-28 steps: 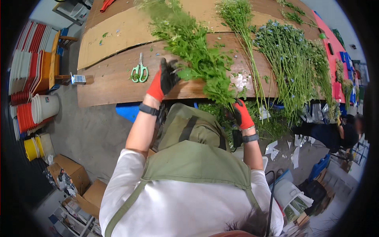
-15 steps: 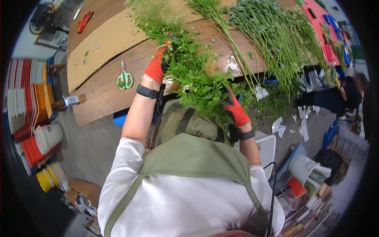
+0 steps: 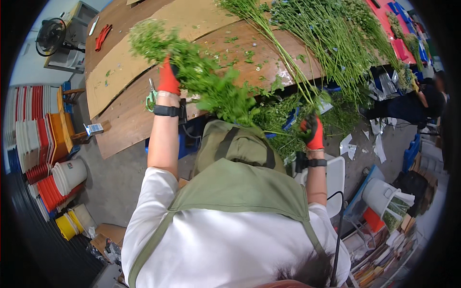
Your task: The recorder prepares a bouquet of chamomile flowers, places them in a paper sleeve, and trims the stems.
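While the left hand [image 3: 169, 77] grips one leafy flower bunch [image 3: 204, 79], right hand [image 3: 313, 131] kinda curled, can't tell if holding anything, one pair of green-handled scissors [image 3: 152, 94] left of the left grip

The brown wooden surface [image 3: 126, 126] holds a flat tan cardboard sheet [image 3: 117, 79], green-handled metal scissors [image 3: 151, 97] and long green stems with blue flowers [image 3: 331, 43].
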{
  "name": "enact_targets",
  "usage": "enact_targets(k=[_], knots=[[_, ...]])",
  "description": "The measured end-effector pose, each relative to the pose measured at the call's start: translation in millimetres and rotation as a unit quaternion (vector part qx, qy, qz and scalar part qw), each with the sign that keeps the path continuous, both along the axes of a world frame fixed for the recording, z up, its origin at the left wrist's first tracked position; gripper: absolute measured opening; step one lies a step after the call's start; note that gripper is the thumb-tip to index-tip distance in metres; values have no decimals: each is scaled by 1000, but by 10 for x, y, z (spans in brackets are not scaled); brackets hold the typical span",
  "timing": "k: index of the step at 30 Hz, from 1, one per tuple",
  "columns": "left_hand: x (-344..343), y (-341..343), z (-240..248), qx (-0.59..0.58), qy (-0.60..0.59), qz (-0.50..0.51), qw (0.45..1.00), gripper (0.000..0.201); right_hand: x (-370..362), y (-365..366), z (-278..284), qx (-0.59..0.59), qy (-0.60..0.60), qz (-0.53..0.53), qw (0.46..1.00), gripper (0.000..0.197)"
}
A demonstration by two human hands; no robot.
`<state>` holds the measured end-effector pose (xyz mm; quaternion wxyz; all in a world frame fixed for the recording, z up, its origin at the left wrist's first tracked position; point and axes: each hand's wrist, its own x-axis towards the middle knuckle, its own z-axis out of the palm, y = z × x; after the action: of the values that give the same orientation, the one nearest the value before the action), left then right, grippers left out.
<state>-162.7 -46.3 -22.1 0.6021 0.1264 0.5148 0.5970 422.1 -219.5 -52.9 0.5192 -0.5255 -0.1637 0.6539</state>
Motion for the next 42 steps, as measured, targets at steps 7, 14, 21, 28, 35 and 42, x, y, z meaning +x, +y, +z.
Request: enact_targets(k=[7,14,21,28,35,42], knots=[[-164,-272,81,60,32,22,997,43,868,-423,-1299,-171,-105,-280,939,32],[-244,-408,1269,21,3,62,998,44,1602,-995,-1076,-283,-561,-44,777,49],[476,32,79,120,237,-89,960,40,-722,254,1068,201,-468,233,829,81],[1344,-445,1111,287,579,-269,714,44,-1770,545,1395,82,-181,324,925,92],[1319,-385,1071,437,505,-229,708,59,-1806,423,1190,94,-94,220,966,83],[1458,-217,1214,370,491,-219,758,45,-1903,594,1158,93,-56,20,994,60]])
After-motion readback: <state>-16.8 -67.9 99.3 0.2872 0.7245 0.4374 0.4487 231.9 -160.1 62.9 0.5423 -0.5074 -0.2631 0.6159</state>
